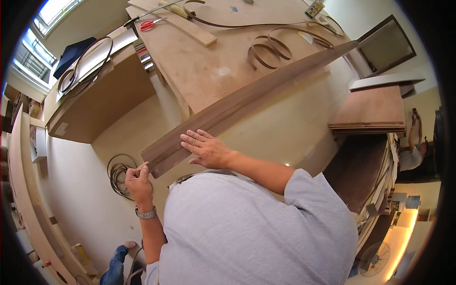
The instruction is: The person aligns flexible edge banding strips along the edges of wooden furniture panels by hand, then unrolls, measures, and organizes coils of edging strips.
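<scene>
A long brown wood-grain board (256, 99) lies slantwise across the edge of the worktable (190, 80), its near end jutting out toward me. My right hand (209, 149) rests flat on the board close to that end, with fingers stretched out. At the board's near corner, my left hand (138, 183) is closed in a pinch, thumb against forefinger. What those fingers hold, if anything, is too small to make out. A watch (146, 213) circles the left wrist.
Curled brown edging strip (270, 50), red scissors (148, 24) and a pale wooden plank (190, 28) lie on the table. A coil of strip (118, 176) is on the floor. Stacked panels (368, 111) stand right; another person's leg (115, 266) shows lower left.
</scene>
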### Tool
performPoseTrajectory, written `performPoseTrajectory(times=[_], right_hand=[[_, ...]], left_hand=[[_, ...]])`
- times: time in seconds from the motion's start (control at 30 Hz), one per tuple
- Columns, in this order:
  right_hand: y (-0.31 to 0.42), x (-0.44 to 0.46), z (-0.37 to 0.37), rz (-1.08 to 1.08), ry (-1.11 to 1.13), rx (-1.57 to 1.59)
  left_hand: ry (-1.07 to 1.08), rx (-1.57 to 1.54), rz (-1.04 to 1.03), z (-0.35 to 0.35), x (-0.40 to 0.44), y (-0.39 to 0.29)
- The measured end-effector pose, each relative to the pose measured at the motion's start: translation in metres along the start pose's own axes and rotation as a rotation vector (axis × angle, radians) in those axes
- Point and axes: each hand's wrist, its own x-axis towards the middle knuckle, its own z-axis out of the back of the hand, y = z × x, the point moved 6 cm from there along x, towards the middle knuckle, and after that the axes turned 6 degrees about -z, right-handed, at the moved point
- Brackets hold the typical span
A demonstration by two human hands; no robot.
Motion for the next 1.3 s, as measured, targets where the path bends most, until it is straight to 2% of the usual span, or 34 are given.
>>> performPoseTrajectory(times=[0.07,0.23,0.33,0.43,0.53,0.63,0.83,1.1,1.23,1.3], right_hand=[[0.001,0.0,0.003,-0.005,-0.006,0.014],[0.002,0.004,0.001,-0.005,0.009,0.024],[0.003,0.008,0.004,0.001,0.023,0.017],[0.005,0.009,0.003,0.024,0.01,-0.016],[0.006,0.008,0.002,0.03,0.003,-0.031],[0.007,0.008,0.003,0.03,0.002,-0.031],[0.008,0.008,0.006,0.014,0.018,-0.02],[0.008,0.011,0.006,0.016,0.014,-0.017],[0.009,0.011,0.009,0.005,0.021,-0.001],[0.011,0.01,0.01,0.017,0.027,0.043]], left_hand=[[-0.007,-0.102,0.083,0.003,0.002,0.002],[0.042,-0.013,0.131,0.013,0.005,0.02],[0.051,-0.032,0.203,0.012,0.001,0.007],[0.087,-0.402,0.256,0.0,-0.003,-0.006],[0.143,-0.531,0.316,-0.004,-0.004,-0.002],[0.084,-0.405,0.27,0.0,0.0,-0.002],[-0.006,-0.393,0.3,0.005,-0.002,0.013],[-0.03,-0.379,0.162,0.012,-0.002,0.016],[-0.008,-0.447,0.204,0.011,-0.002,0.015],[0.114,-0.393,0.264,0.007,-0.004,0.007]])
